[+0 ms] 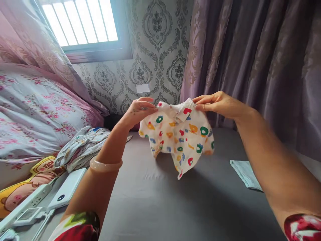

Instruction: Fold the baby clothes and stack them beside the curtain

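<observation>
A small white shirt (180, 134) with a collar and colourful printed shapes hangs in the air above a grey sheet (160, 207). Its left shoulder, beside the collar, is pinched between the fingers of my left hand (140, 110). On the other side of the collar, my right hand (220, 104) grips the cloth with thumb and fingers. The lower part of the shirt dangles in loose folds, one corner hanging lowest. A pale bangle (105, 166) circles my left forearm.
Folded light-blue cloth (247, 174) lies on the right. Crumpled clothes (80, 147), a white power bank (67, 188), a power strip (32, 201) with cables and a yellow cartoon pillow (15, 197) are at the left. Curtains (240, 60) hang behind.
</observation>
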Action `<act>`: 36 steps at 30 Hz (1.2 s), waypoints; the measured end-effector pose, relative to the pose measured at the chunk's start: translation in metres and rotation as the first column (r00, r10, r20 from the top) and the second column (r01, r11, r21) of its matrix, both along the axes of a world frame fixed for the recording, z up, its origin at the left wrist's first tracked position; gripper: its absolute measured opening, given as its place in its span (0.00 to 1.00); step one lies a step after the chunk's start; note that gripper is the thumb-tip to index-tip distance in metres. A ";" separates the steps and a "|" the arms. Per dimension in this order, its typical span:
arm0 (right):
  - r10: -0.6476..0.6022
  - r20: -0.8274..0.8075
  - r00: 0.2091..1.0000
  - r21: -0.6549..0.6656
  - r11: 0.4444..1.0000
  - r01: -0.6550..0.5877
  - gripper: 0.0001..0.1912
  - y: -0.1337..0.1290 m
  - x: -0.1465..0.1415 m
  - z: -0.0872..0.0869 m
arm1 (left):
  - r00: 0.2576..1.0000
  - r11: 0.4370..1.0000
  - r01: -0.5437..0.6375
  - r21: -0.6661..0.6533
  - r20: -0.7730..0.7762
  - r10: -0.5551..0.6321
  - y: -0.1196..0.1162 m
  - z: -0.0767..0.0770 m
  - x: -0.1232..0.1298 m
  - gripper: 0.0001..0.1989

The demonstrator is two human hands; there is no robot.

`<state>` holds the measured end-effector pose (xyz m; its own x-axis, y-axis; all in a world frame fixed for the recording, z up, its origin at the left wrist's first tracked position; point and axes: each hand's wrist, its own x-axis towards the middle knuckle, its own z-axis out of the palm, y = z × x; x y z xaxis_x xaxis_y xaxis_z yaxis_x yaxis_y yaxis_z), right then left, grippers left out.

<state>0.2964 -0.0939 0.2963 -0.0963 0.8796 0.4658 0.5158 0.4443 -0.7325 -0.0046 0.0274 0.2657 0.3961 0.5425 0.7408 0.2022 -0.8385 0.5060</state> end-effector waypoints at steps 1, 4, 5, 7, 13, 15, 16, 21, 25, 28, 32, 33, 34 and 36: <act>0.054 -0.039 0.998 -0.001 0.999 -0.054 0.13 -0.001 0.000 0.000 | 0.994 0.993 0.102 -0.068 0.052 -0.098 0.000 0.000 0.000 0.12; 0.091 -0.103 0.990 -0.024 0.995 -0.094 0.15 0.001 0.000 0.000 | 0.973 0.966 0.202 -0.162 0.147 -0.179 0.006 -0.003 0.003 0.14; 0.053 -0.073 0.996 -0.025 0.998 -0.055 0.15 0.003 0.000 -0.001 | 0.978 0.971 0.167 -0.172 0.151 -0.142 0.008 -0.004 0.005 0.14; -0.026 0.023 0.999 -0.005 1.000 0.026 0.15 0.007 0.000 -0.001 | 0.987 0.977 0.097 -0.190 0.144 -0.070 0.011 -0.005 0.008 0.14; 0.059 -0.138 0.989 0.071 0.996 -0.050 0.16 0.002 0.006 -0.005 | 0.907 0.894 0.354 -0.274 0.332 -0.258 -0.003 -0.001 0.006 0.18; 0.032 -0.220 0.975 0.099 0.995 -0.010 0.17 0.006 0.010 -0.008 | 0.892 0.875 0.376 -0.307 0.377 -0.251 -0.001 0.000 0.008 0.20; -0.007 -0.232 0.973 0.113 0.993 0.034 0.17 0.010 0.011 -0.010 | 0.893 0.867 0.371 -0.332 0.385 -0.235 0.002 -0.002 0.009 0.21; -0.204 -0.189 0.961 0.230 0.942 0.246 0.18 0.032 0.012 -0.024 | 0.895 0.869 0.321 -0.377 0.421 -0.148 0.019 -0.016 0.024 0.20; -0.296 -0.193 0.935 0.346 0.872 0.347 0.18 0.036 0.008 -0.030 | 0.928 0.958 0.152 -0.244 0.369 -0.054 0.019 -0.016 0.030 0.15; -0.394 -0.171 0.903 0.482 0.766 0.425 0.17 0.032 0.004 -0.028 | 0.946 0.989 -0.149 0.004 0.292 0.141 0.007 -0.009 0.027 0.11; -0.503 -0.153 0.851 0.669 0.581 0.464 0.15 0.016 -0.004 -0.020 | 0.864 0.818 -0.484 0.312 0.317 0.391 -0.028 0.002 0.023 0.09; -0.526 -0.154 0.837 0.695 0.544 0.470 0.15 0.010 -0.007 -0.018 | 0.838 0.761 -0.537 0.364 0.334 0.431 -0.039 0.004 0.022 0.10; -0.553 -0.150 0.819 0.717 0.509 0.475 0.16 0.003 -0.010 -0.016 | 0.812 0.703 -0.581 0.409 0.350 0.468 -0.050 0.006 0.022 0.10; -0.626 -0.121 0.771 0.768 0.433 0.472 0.17 -0.014 -0.016 -0.013 | 0.759 0.592 -0.651 0.476 0.374 0.533 -0.070 0.009 0.019 0.11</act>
<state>0.2806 -0.1077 0.2833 0.1410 0.1387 0.9802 0.9210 0.3449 -0.1813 0.0143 -0.0426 0.2742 -0.0285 0.0848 0.9960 0.7152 -0.6944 0.0796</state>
